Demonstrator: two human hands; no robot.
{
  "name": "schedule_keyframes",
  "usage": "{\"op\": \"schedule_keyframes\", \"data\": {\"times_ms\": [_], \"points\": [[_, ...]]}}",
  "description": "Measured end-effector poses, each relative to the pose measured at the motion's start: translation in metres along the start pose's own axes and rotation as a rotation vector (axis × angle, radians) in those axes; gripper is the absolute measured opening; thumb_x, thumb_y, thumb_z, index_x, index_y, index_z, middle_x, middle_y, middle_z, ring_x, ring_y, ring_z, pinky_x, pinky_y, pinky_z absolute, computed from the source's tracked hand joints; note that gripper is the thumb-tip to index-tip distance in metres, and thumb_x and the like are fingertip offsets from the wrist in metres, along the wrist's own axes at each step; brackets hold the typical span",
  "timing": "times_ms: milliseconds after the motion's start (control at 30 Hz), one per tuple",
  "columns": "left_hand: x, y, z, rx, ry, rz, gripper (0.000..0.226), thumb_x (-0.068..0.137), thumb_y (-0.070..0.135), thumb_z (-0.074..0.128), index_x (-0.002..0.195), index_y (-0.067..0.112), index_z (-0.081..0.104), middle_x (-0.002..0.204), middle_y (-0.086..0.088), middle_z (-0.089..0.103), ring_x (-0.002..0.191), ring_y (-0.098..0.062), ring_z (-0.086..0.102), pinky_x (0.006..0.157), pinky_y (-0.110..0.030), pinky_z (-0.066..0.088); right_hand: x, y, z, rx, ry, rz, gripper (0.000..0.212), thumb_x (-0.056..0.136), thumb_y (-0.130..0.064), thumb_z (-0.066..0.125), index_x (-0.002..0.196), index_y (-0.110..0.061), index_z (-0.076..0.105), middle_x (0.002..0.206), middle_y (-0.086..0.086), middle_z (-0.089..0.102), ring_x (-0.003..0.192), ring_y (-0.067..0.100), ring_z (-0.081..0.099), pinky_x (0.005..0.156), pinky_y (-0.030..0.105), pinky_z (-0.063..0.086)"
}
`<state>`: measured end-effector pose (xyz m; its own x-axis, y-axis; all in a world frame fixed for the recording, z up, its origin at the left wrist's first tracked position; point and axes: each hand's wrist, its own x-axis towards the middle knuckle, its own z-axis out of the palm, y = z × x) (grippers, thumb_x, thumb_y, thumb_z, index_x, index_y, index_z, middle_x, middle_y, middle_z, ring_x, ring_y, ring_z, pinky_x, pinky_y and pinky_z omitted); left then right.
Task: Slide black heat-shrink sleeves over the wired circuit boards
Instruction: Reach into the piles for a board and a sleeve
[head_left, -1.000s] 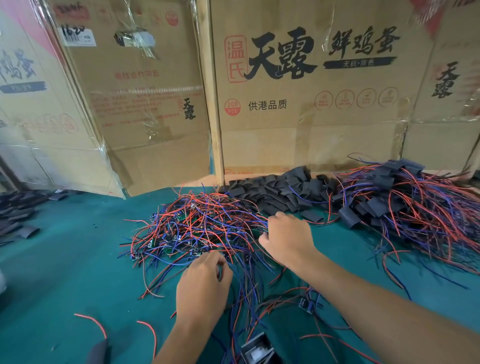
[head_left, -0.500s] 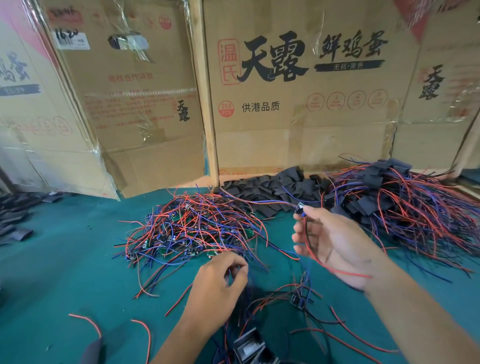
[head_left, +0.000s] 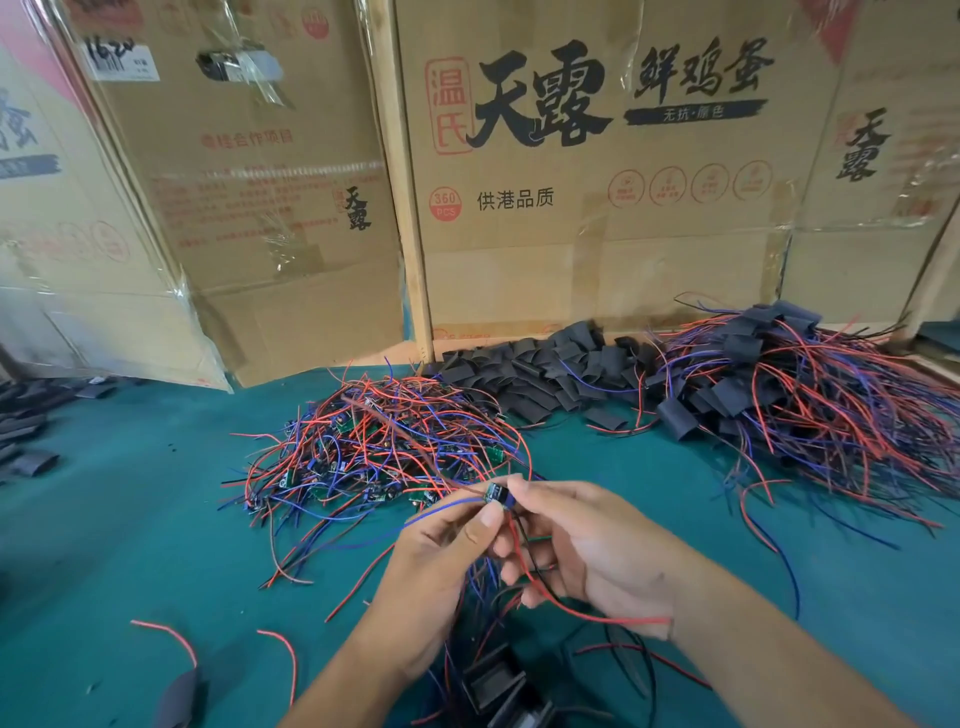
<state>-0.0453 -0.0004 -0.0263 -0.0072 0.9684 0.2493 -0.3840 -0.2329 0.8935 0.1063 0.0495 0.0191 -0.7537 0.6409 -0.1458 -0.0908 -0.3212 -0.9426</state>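
Just below the centre of the frame, both hands are meeting over the green desk (head_left: 130, 519) around one small circuit board (head_left: 497, 492). The right hand (head_left: 587, 551) is pinching the board in a closed grip, its red wire trailing across the palm. The left hand (head_left: 441, 566) is pinching the blue and red wires beside it. Bare boards (head_left: 384, 447) are lying heaped left of centre, loose black sleeves (head_left: 545, 371) above centre against the cardboard boxes (head_left: 597, 208), and sleeved boards (head_left: 810, 395) at the right.

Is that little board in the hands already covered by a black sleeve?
Bare: the board, pinched between both hands, shows uncovered components, no sleeve around it.
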Motion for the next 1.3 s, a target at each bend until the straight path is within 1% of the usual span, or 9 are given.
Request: {"op": "schedule_keyframes", "data": {"times_ms": [133,267,400,500,767,900,1033,1133,1300], "points": [[0.004,0.006,-0.002,0.074,0.17,0.056,0.023,0.081,0.036,0.077,0.09,0.016,0.077,0.092,-0.003,0.071,0.086,-0.019,0.063,0.084,-0.041,0.049,0.016,-0.027,-0.014,-0.348,-0.008,0.064,0.033,0.099,-0.038,0.05,0.092,-0.011,0.068,0.091,0.012,0.071,0.081,0.024,0.068,0.075,0.034,0.055],[0.005,0.012,-0.007,0.032,0.227,0.042,0.019,0.087,0.029,0.063,0.096,0.018,0.076,0.12,-0.016,0.069,0.108,-0.026,0.066,0.089,-0.038,0.047,0.064,-0.061,-0.066,-0.904,0.378,0.022,0.025,0.1,-0.022,0.046,0.092,-0.012,0.067,0.092,0.008,0.07,0.084,0.021,0.066,0.084,0.036,0.051],[0.006,0.011,-0.009,-0.025,0.216,0.016,0.024,0.088,0.028,0.066,0.105,0.013,0.075,0.12,-0.021,0.069,0.111,-0.03,0.067,0.087,-0.032,0.054,0.112,-0.076,-0.127,-1.394,0.626,0.135,0.023,0.095,-0.006,0.04,0.086,-0.003,0.062,0.084,0.019,0.06,0.07,0.027,0.051,0.066,0.032,0.044],[0.007,0.01,-0.012,-0.097,0.211,0.013,0.028,0.086,0.028,0.068,0.107,0.011,0.075,0.121,-0.024,0.067,0.112,-0.033,0.067,0.086,-0.03,0.056,0.135,-0.075,-0.144,-1.551,0.569,0.105,0.022,0.092,-0.003,0.039,0.073,-0.007,0.049,0.071,0.016,0.047,0.06,0.024,0.038,0.057,0.031,0.031],[0.009,0.005,-0.012,-0.096,0.211,-0.024,0.027,0.082,0.029,0.069,0.102,0.012,0.076,0.119,-0.024,0.068,0.11,-0.033,0.068,0.082,-0.029,0.057,0.186,-0.058,-0.135,-1.859,0.594,0.144,0.024,0.094,-0.036,0.055,0.087,-0.013,0.058,0.082,0.006,0.059,0.072,0.028,0.055,0.059,0.032,0.042],[0.01,0.008,-0.012,-0.088,0.219,-0.022,0.026,0.083,0.03,0.069,0.102,0.013,0.076,0.118,-0.023,0.069,0.11,-0.031,0.068,0.081,-0.028,0.057,0.195,-0.053,-0.13,-1.981,0.583,0.165,0.01,0.093,-0.023,0.054,0.088,-0.016,0.057,0.078,0.0,0.056,0.067,0.023,0.053,0.054,0.03,0.035],[0.008,0.007,-0.011,-0.092,0.217,-0.041,0.02,0.092,0.021,0.061,0.099,0.012,0.077,0.119,-0.024,0.068,0.11,-0.031,0.069,0.081,-0.028,0.057,0.189,-0.051,-0.124,-1.951,0.709,0.146,0.014,0.087,-0.003,0.055,0.089,-0.013,0.066,0.089,0.005,0.067,0.08,0.027,0.064,0.058,0.03,0.039],[0.008,0.01,-0.012,-0.142,0.206,-0.066,0.023,0.089,0.023,0.061,0.1,0.011,0.077,0.116,-0.025,0.069,0.105,-0.029,0.071,0.078,-0.027,0.058,0.171,-0.058,-0.113,-1.532,0.903,0.024,0.023,0.092,-0.02,0.048,0.076,-0.01,0.062,0.078,0.009,0.063,0.068,0.028,0.057,0.057,0.027,0.038],[0.004,0.012,-0.006,-0.198,0.124,-0.129,0.027,0.083,0.032,0.069,0.101,0.012,0.077,0.107,-0.02,0.073,0.095,-0.025,0.073,0.076,-0.028,0.058,0.08,-0.043,-0.057,-1.08,0.578,-0.205,0.024,0.088,-0.021,0.044,0.071,-0.015,0.059,0.056,0.0,0.068,0.046,0.006,0.062,0.042,0.022,0.04]]}}
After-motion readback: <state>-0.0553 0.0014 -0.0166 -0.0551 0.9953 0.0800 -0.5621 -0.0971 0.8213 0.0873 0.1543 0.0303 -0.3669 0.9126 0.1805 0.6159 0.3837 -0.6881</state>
